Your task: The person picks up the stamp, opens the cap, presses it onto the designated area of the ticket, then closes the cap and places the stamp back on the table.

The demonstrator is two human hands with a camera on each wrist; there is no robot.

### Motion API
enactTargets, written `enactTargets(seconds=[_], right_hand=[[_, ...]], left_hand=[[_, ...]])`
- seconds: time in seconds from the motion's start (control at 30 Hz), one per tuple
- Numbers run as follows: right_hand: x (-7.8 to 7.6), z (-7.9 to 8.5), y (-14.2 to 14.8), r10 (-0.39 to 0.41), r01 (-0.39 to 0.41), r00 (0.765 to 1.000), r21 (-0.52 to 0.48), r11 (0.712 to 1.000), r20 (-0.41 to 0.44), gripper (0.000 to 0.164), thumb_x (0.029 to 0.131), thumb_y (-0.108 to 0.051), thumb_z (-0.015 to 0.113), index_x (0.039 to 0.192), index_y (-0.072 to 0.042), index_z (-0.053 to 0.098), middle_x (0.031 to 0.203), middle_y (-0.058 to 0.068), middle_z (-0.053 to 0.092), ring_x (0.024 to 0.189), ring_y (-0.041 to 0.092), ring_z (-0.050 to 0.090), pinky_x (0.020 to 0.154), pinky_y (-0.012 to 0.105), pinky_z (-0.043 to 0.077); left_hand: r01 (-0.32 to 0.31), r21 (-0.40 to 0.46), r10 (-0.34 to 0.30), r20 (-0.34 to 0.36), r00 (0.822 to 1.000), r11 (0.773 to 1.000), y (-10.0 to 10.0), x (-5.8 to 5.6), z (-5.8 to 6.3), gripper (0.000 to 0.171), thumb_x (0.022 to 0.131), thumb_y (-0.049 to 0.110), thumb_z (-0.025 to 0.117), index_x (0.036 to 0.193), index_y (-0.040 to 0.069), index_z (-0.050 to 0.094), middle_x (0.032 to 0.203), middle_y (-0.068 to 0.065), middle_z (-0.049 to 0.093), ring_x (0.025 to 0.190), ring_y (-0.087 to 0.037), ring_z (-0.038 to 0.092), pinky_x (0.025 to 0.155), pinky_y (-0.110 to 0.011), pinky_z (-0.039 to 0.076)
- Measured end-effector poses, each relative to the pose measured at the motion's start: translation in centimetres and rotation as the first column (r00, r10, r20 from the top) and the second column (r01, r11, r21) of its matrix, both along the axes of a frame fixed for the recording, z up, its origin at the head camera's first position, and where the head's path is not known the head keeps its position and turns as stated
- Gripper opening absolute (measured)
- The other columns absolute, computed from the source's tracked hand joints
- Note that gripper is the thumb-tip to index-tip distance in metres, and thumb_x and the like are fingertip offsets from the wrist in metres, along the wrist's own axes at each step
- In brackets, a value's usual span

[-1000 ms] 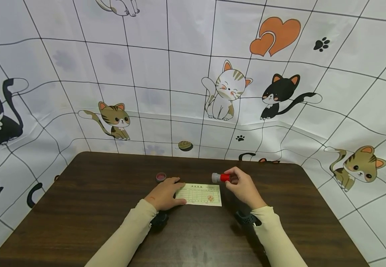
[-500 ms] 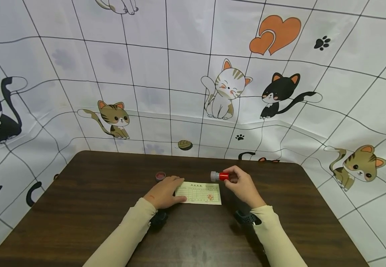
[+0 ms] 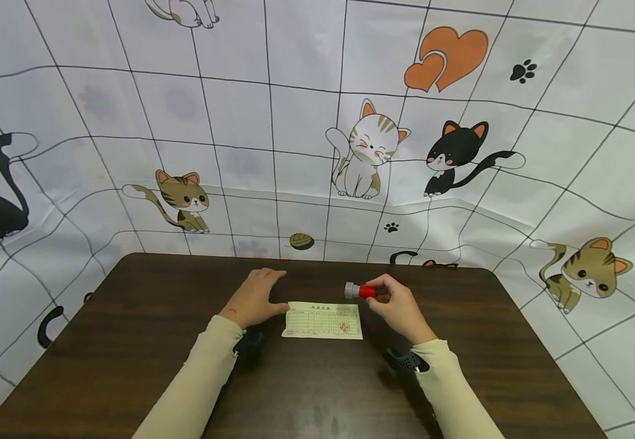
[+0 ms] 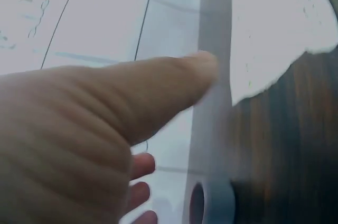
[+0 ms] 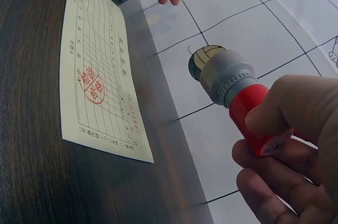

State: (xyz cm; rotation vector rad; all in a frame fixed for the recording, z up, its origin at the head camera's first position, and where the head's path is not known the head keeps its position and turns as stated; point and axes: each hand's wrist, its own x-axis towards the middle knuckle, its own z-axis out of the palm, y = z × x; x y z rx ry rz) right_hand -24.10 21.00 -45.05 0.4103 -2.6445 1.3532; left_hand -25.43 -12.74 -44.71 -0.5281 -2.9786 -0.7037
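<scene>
My right hand (image 3: 400, 308) pinches a self-inking stamp (image 3: 359, 291) by its red handle, thumb on one side and fingers on the other. The stamp's grey head (image 5: 227, 76) points left, above the table. A pale green receipt slip (image 3: 323, 320) lies flat between the hands, with a round red seal mark (image 5: 94, 85) at its right part. My left hand (image 3: 254, 297) hovers past the slip's left end, fingers extended and thumb apart, holding nothing. Below its fingers stands a small round grey cap (image 4: 219, 203), hidden by that hand in the head view.
The dark wooden table (image 3: 317, 390) has rounded far corners. Behind it hangs a white grid-patterned cloth (image 3: 295, 164) printed with cartoon cats and hearts. A dark strap band (image 3: 405, 360) sits on the right wrist.
The left hand has come off the slip and moved left and away toward the round cap, now covering it in the head view. The right hand and stamp stay nearly in place.
</scene>
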Motion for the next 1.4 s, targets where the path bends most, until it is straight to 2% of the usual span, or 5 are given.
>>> enactTargets(seconds=[0.3, 0.47, 0.6, 1.03, 1.4], right_hand=[[-0.1, -0.1, 0.0, -0.011, 0.011, 1.000, 0.001, 1.000, 0.011, 0.029, 0.091, 0.001, 0.073, 0.118, -0.007, 0.068, 0.110, 0.011, 0.072, 0.092, 0.022, 0.071, 0.084, 0.038, 0.061], [-0.1, -0.1, 0.0, -0.014, 0.014, 1.000, -0.004, 1.000, 0.014, 0.029, 0.091, 0.001, 0.073, 0.118, -0.007, 0.068, 0.110, 0.012, 0.072, 0.093, 0.023, 0.071, 0.084, 0.038, 0.061], [-0.1, 0.0, 0.1, -0.017, 0.017, 1.000, -0.004, 1.000, 0.012, 0.029, 0.091, 0.002, 0.072, 0.118, -0.007, 0.068, 0.110, 0.012, 0.072, 0.092, 0.022, 0.071, 0.084, 0.037, 0.061], [-0.2, -0.5, 0.0, -0.018, 0.018, 0.999, 0.010, 1.000, 0.031, 0.030, 0.091, 0.001, 0.072, 0.120, -0.006, 0.068, 0.111, 0.012, 0.071, 0.091, 0.021, 0.070, 0.083, 0.039, 0.062], [-0.1, -0.4, -0.3, -0.019, 0.018, 0.999, 0.022, 1.000, 0.039, 0.031, 0.091, 0.001, 0.073, 0.121, -0.006, 0.068, 0.111, 0.012, 0.071, 0.090, 0.021, 0.069, 0.082, 0.039, 0.062]], left_hand=[[-0.089, -0.018, 0.090, 0.063, 0.994, 0.996, -2.8, -0.5, -0.7, 0.081, 0.085, 0.031, 0.088, 0.151, 0.003, 0.050, 0.142, -0.024, 0.054, 0.131, -0.046, 0.048, 0.103, -0.060, 0.048], [-0.119, -0.032, 0.121, 0.081, 0.989, 0.992, -3.3, -0.7, -1.1, 0.075, 0.086, 0.035, 0.085, 0.146, 0.002, 0.055, 0.135, -0.024, 0.057, 0.124, -0.045, 0.054, 0.098, -0.060, 0.051], [-0.135, -0.039, 0.137, 0.064, 0.989, 0.990, -3.4, -0.8, -1.4, 0.070, 0.087, 0.040, 0.084, 0.141, 0.001, 0.060, 0.128, -0.022, 0.062, 0.117, -0.042, 0.058, 0.095, -0.058, 0.053], [-0.122, -0.033, 0.124, 0.051, 0.991, 0.992, -3.2, -0.6, -1.6, 0.046, 0.090, 0.031, 0.082, 0.126, 0.005, 0.071, 0.110, -0.014, 0.065, 0.101, -0.034, 0.060, 0.087, -0.053, 0.054], [-0.117, -0.040, 0.119, 0.045, 0.992, 0.992, -2.7, -0.3, -1.3, 0.040, 0.090, 0.027, 0.082, 0.123, 0.006, 0.072, 0.108, -0.012, 0.065, 0.098, -0.031, 0.061, 0.085, -0.050, 0.055]])
